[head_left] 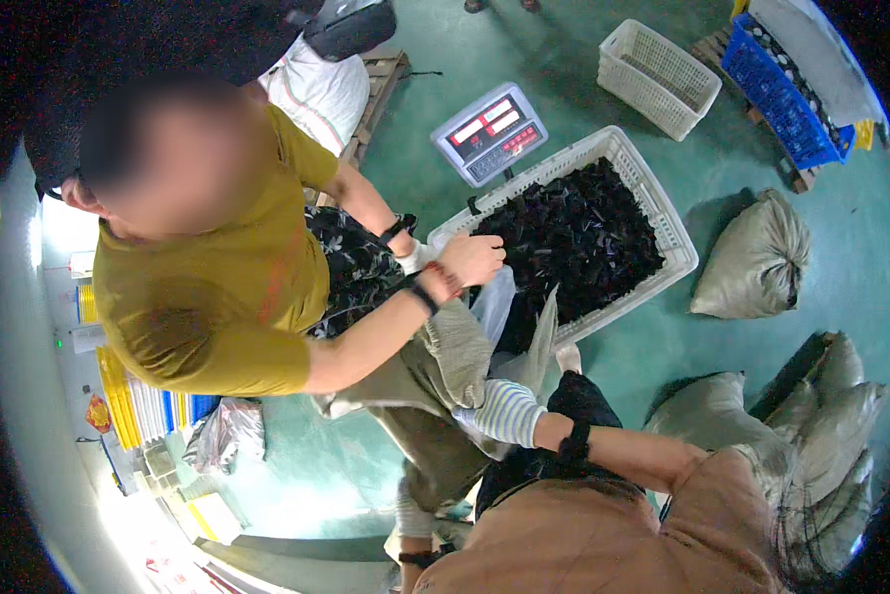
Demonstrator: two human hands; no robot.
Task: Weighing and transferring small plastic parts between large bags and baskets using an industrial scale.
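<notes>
Near the middle of the floor: a khaki sack (435, 396) hangs between two people, its mouth turned toward the big white crate (663, 223); a clear plastic liner (512, 327) spills out of that mouth
Big white crate: lattice-walled, standing just right of the sack's top; heaped with small black pieces (574, 243); a co-worker's hand (473, 259) rests at its near-left rim
Wearer's right hand (509, 411): in a striped glove, reaching in from the lower right; fingers folded shut over the sack's cloth and liner edge, so the sack lies pressed under the fingertips, not apart from them
Wearer's left hand (412, 515): low, below the sack's bottom end, also gloved; largely hidden by cloth; I cannot tell whether its fingers are apart or closed, nor whether they touch the sack
Co-worker: yellow shirt, at the left, both arms stretched to the sack's upper end beside the crate
Weighing scale (490, 134): grey, with a lit display, just beyond the crate's far-left corner
Far side: a white basket (658, 79), what it holds unclear; right of it a blue crate (782, 94) with dark things inside
Right side: one stuffed grey bag (757, 262) alone, more bags (821, 416) piled nearer
</notes>
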